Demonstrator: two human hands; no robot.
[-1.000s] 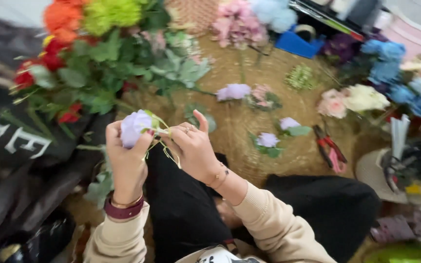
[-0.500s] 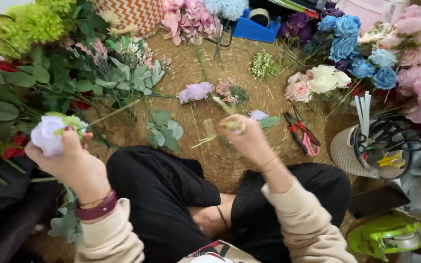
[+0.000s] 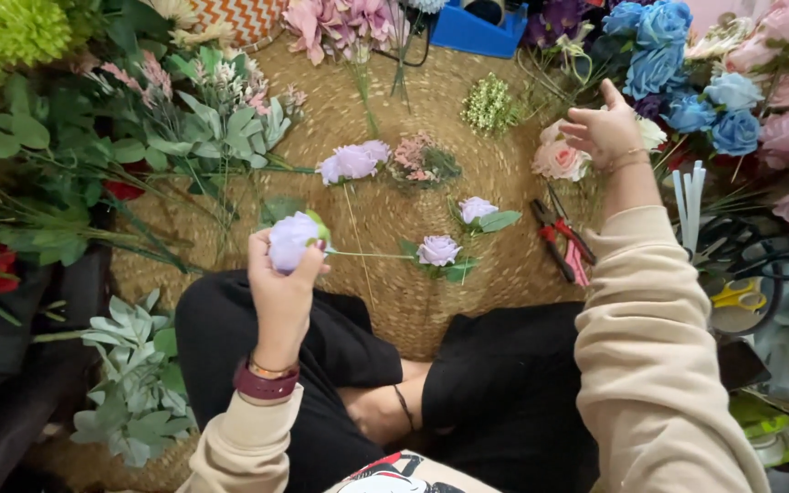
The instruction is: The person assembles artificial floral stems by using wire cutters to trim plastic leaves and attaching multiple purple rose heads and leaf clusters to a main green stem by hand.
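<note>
Lilac rose [image 3: 292, 241]: pale purple bloom, green leaf at 1 o'clock edge, thin stem running toward 3 o'clock, gripped in left hand [image 3: 280, 283] above lap. Peach rose [image 3: 559, 161]: soft pink-cream bloom, on woven mat, touched by right hand [image 3: 604, 132], at 1 o'clock.

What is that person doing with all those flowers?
A person sits cross-legged on a woven mat with artificial flowers all around. The left hand holds up a lilac rose by its head. The right hand reaches out to a peach rose beside the blue roses. Red-handled pliers lie on the mat nearby.
</note>
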